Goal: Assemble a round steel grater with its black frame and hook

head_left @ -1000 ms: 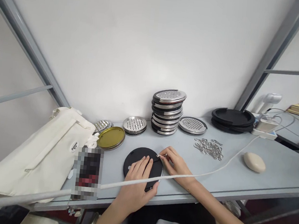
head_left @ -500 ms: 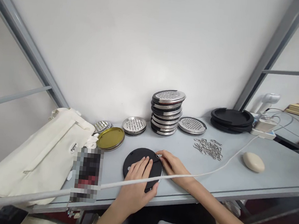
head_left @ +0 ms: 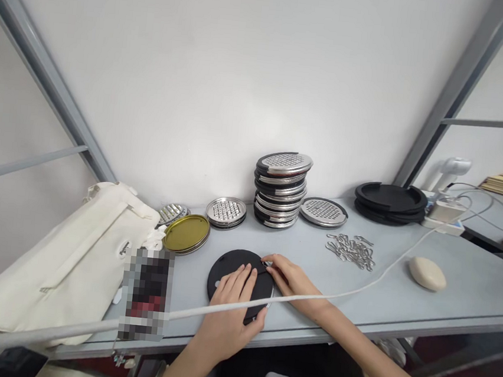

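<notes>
A black round grater holder [head_left: 230,263] lies on the table with its plain dark side up and a silvery rim at its right edge. My left hand [head_left: 233,311] lies flat over it, fingers stretched out, the thumb by the lower right rim. My right hand [head_left: 291,278] pinches a small metal snap hook [head_left: 265,264] at the holder's upper right edge; the fingertips partly hide it. Right of that hand lies a loose pile of similar metal snap hooks [head_left: 352,251].
Behind stands a tall stack of round graters [head_left: 280,191], with a grater [head_left: 324,211] beside it. Black round trays [head_left: 390,199], gold lids [head_left: 186,234], a cream bag [head_left: 80,255] and a beige oval object [head_left: 427,273] lie around. A white cable [head_left: 334,293] crosses before my hands.
My right fingers have shifted slightly left, over the holder's edge, and cover more of the snap hook. The left hand stays in place on the holder.
</notes>
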Available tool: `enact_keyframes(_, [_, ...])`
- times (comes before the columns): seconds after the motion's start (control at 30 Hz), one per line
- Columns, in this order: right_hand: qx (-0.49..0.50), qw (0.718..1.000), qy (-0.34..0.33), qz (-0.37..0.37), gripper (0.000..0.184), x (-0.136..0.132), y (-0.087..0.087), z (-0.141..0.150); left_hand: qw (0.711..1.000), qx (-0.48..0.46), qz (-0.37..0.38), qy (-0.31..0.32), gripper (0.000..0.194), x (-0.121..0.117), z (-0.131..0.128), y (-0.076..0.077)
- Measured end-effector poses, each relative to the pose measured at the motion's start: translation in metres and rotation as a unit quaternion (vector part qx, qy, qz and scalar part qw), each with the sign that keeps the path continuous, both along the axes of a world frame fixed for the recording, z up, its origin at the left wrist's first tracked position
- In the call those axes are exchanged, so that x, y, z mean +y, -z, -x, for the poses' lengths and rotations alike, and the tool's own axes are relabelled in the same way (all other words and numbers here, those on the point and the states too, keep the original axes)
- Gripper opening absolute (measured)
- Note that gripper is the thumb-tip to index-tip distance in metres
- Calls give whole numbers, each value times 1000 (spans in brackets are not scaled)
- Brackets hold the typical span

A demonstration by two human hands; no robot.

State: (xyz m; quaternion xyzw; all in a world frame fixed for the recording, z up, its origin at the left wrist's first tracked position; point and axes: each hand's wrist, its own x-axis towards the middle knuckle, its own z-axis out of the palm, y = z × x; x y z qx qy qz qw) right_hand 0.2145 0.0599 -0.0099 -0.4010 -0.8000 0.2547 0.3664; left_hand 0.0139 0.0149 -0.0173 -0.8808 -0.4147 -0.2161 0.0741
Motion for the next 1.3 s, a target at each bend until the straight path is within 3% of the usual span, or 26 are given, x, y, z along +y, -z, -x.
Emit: enact_keyframes(1.3, [3, 999, 8, 44, 22, 0, -2, -2, 1000, 1, 6, 0, 56, -1, 0, -1])
